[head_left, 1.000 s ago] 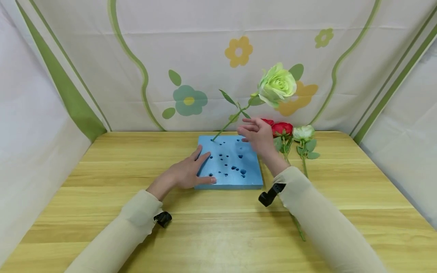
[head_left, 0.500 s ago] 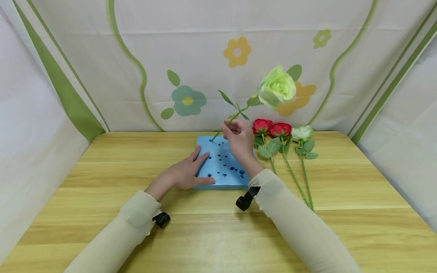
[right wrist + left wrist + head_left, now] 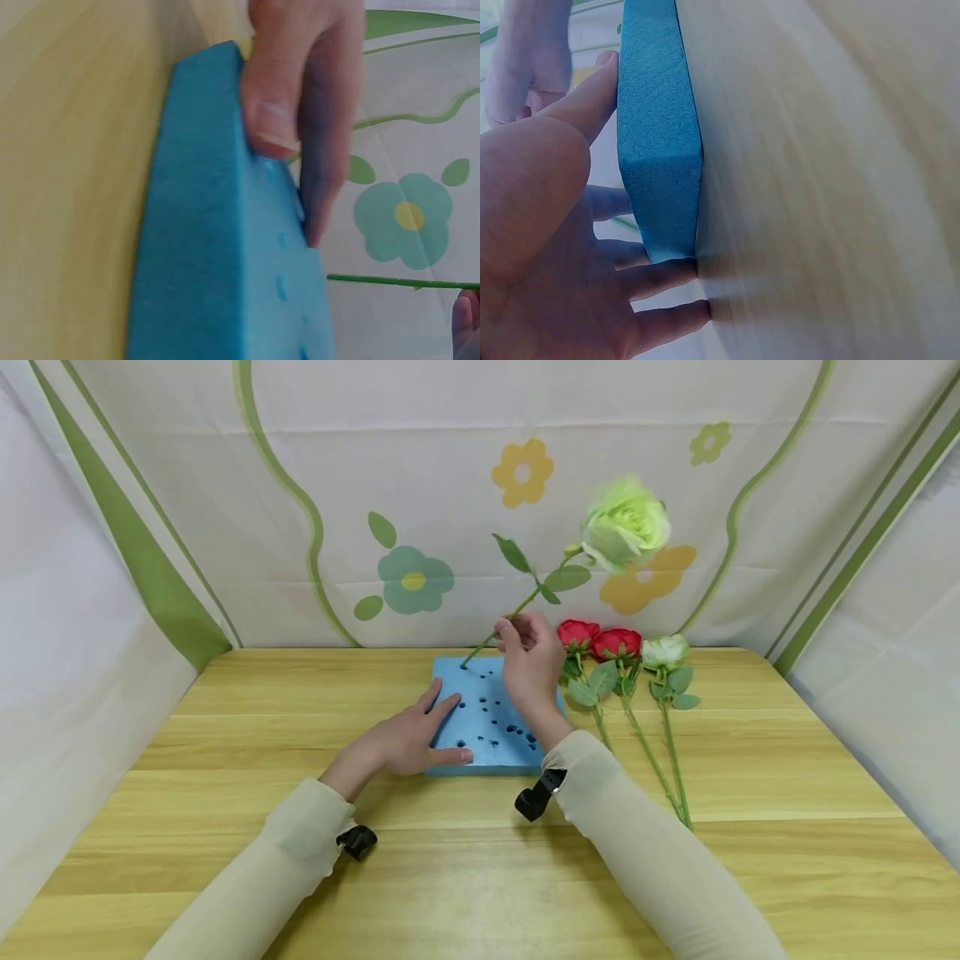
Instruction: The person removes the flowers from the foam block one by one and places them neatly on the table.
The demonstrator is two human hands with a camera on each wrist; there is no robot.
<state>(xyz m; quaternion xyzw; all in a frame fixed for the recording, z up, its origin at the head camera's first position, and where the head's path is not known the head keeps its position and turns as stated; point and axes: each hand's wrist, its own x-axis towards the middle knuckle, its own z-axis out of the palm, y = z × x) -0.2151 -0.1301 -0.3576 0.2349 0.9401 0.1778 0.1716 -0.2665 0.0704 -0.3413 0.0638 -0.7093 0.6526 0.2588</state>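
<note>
A blue foam block [image 3: 491, 760] pierced with several holes lies on the table. My left hand [image 3: 405, 739] rests on its left side, fingers spread; in the left wrist view the thumb lies along the block's upper edge and two fingertips meet the table. With thumb and fingers my right hand [image 3: 532, 664] pinches the green stem of a pale green artificial rose [image 3: 626, 522]. The stem [image 3: 405, 282] slants up to the right, its lower end at a hole near the block's back left corner. How deep it sits is hidden.
Right of the block lie two red roses [image 3: 617, 643] and a white-green rose [image 3: 664, 652], stems toward the front. A white curtain [image 3: 450, 460] with printed flowers stands behind the wooden table [image 3: 300, 693].
My right hand has come left onto the rose stem and grips it. The bloom has since shifted up and right, its lower end staying at the hole. My left hand has stayed put.
</note>
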